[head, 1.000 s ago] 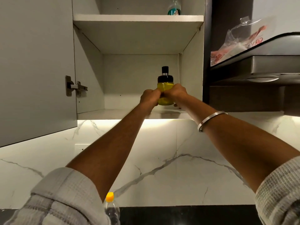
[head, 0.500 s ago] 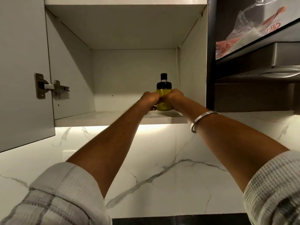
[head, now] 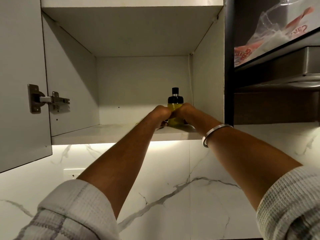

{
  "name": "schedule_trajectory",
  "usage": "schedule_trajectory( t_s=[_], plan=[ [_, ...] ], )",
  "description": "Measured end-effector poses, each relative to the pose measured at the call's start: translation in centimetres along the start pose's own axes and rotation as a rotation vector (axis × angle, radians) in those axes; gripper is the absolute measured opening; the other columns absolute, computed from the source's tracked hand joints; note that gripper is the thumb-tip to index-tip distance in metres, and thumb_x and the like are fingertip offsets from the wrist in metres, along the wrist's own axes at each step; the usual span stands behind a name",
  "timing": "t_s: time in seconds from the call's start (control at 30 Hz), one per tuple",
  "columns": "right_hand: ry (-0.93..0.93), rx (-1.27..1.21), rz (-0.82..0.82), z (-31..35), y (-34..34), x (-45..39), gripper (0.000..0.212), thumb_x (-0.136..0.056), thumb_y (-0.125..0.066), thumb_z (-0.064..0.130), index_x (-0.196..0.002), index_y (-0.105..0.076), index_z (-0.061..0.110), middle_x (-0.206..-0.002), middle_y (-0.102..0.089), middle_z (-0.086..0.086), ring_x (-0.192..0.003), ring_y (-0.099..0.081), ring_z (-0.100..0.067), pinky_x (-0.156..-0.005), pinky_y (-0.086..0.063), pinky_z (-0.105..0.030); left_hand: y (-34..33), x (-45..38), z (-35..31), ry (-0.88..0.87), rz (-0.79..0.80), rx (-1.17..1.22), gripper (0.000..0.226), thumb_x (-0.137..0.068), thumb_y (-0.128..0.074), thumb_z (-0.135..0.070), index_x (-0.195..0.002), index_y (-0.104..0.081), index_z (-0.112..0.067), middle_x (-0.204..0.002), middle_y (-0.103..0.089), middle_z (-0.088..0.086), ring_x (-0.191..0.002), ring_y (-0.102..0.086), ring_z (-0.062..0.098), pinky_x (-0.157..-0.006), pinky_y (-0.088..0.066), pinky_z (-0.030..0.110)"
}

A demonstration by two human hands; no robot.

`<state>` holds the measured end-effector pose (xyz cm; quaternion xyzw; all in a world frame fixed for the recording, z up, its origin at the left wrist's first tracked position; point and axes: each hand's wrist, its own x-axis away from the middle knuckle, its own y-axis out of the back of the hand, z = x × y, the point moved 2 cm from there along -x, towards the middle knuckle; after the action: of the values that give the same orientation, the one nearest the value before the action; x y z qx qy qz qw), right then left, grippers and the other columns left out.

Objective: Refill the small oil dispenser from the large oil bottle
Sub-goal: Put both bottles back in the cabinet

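Yellow oil dispenser point(head: 175, 113) near shelf point(head: 107, 134) front edge, both hands' grip wrapped round it, left hand point(head: 160, 113), right hand point(head: 186, 111)

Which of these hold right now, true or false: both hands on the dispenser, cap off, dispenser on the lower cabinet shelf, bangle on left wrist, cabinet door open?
1. Both hands grip the oil dispenser: true, left hand and right hand.
2. Its black cap is off: false, it is on.
3. It sits at the lower cabinet shelf: true.
4. The metal bangle is on the left wrist: false, right wrist.
5. The cabinet door is open: true.
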<state>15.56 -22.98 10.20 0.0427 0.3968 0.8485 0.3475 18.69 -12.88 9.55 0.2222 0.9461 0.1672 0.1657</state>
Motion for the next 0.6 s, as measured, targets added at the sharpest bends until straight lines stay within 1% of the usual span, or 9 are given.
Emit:
schedule_trajectory(
  t_s=[0.07,0.1,0.13,0.2,0.27,0.37,0.43,0.5,0.6],
  plan=[
    [0.05,-0.112,0.019,0.1,-0.1,0.2,0.037,-0.078,-0.073,0.023,-0.11,-0.058,0.009,-0.089,-0.058,-0.005,-0.072,-0.056,-0.02,-0.057,-0.046,-0.028,0.0,-0.3,-0.1,0.005,0.009,-0.022,0.015,-0.098,-0.046,-0.013,-0.105,-0.054,-0.002,-0.107,-0.059,0.016,-0.087,-0.058,0.027,-0.081,-0.052,0.033],
    [0.025,-0.059,0.032,-0.1,-0.3,0.0,0.039,-0.078,-0.074,0.026,-0.109,-0.057,0.009,-0.085,-0.057,-0.004,-0.069,-0.055,-0.018,-0.053,-0.043,-0.027,0.0,-0.3,-0.1,0.007,0.013,-0.032,0.014,-0.098,-0.046,-0.012,-0.104,-0.054,-0.002,-0.105,-0.058,0.016,-0.087,-0.058,0.027,-0.076,-0.052,0.031],
    [0.012,0.02,0.023,0.1,-0.4,-0.6,0.049,-0.076,-0.076,0.034,-0.114,-0.057,0.009,-0.083,-0.056,-0.004,-0.068,-0.054,-0.019,-0.051,-0.04,-0.028,0.1,-0.4,-0.1,0.007,0.015,-0.044,0.013,-0.099,-0.046,-0.012,-0.103,-0.053,-0.002,-0.104,-0.057,0.016,-0.087,-0.057,0.026,-0.07,-0.051,0.029],
    [0.004,0.062,0.041,0.5,-0.8,-1.2,0.06,-0.073,-0.078,0.042,-0.12,-0.054,0.012,-0.085,-0.055,-0.006,-0.071,-0.053,-0.022,-0.058,-0.041,-0.032,0.1,-0.5,-0.1,0.005,0.025,-0.067,0.012,-0.099,-0.046,-0.012,-0.102,-0.053,-0.002,-0.102,-0.057,0.015,-0.084,-0.056,0.024,-0.061,-0.047,0.025],
    [0.01,0.065,0.045,0.6,-1.1,-2.1,0.062,-0.073,-0.078,0.043,-0.121,-0.052,0.013,-0.086,-0.054,-0.007,-0.073,-0.053,-0.023,-0.068,-0.042,-0.036,0.2,-0.6,-0.1,0.003,0.028,-0.082,0.012,-0.099,-0.047,-0.013,-0.101,-0.053,-0.003,-0.1,-0.056,0.014,-0.076,-0.054,0.021,-0.059,-0.047,0.024],
    [-0.014,0.035,0.022,0.4,-0.8,-1.6,0.069,-0.071,-0.08,0.043,-0.123,-0.05,0.009,-0.092,-0.055,-0.007,-0.076,-0.056,-0.023,-0.062,-0.044,-0.033,0.5,-0.6,0.1,0.013,0.039,-0.069,0.017,-0.098,-0.051,-0.014,-0.11,-0.054,-0.002,-0.105,-0.056,0.014,-0.081,-0.057,0.022,-0.071,-0.051,0.026],
    [-0.04,0.048,-0.006,0.2,-0.9,-1.9,0.085,-0.066,-0.082,0.05,-0.13,-0.045,0.008,-0.108,-0.057,-0.009,-0.094,-0.06,-0.026,-0.068,-0.044,-0.032,0.9,-0.3,0.2,0.01,0.042,-0.058,0.026,-0.096,-0.056,-0.016,-0.118,-0.054,-0.001,-0.112,-0.056,0.014,-0.091,-0.058,0.024,-0.08,-0.052,0.028],
    [-0.041,0.107,-0.057,0.5,-1.0,-1.8,0.101,-0.058,-0.082,0.06,-0.136,-0.041,0.011,-0.112,-0.053,-0.01,-0.105,-0.057,-0.028,-0.074,-0.042,-0.034,1.5,0.2,0.4,-0.011,0.034,-0.052,0.029,-0.095,-0.059,-0.017,-0.118,-0.054,0.0,-0.113,-0.055,0.014,-0.094,-0.058,0.024,-0.085,-0.053,0.029],
    [0.011,0.1,-0.12,1.4,-0.8,0.3,0.087,-0.063,-0.084,0.049,-0.132,-0.047,0.01,-0.106,-0.053,-0.008,-0.1,-0.056,-0.024,-0.077,-0.045,-0.032,2.3,1.0,0.5,-0.061,0.001,-0.087,0.029,-0.095,-0.059,-0.017,-0.116,-0.054,0.002,-0.112,-0.056,0.014,-0.093,-0.059,0.025,-0.091,-0.054,0.033]
  ],
)
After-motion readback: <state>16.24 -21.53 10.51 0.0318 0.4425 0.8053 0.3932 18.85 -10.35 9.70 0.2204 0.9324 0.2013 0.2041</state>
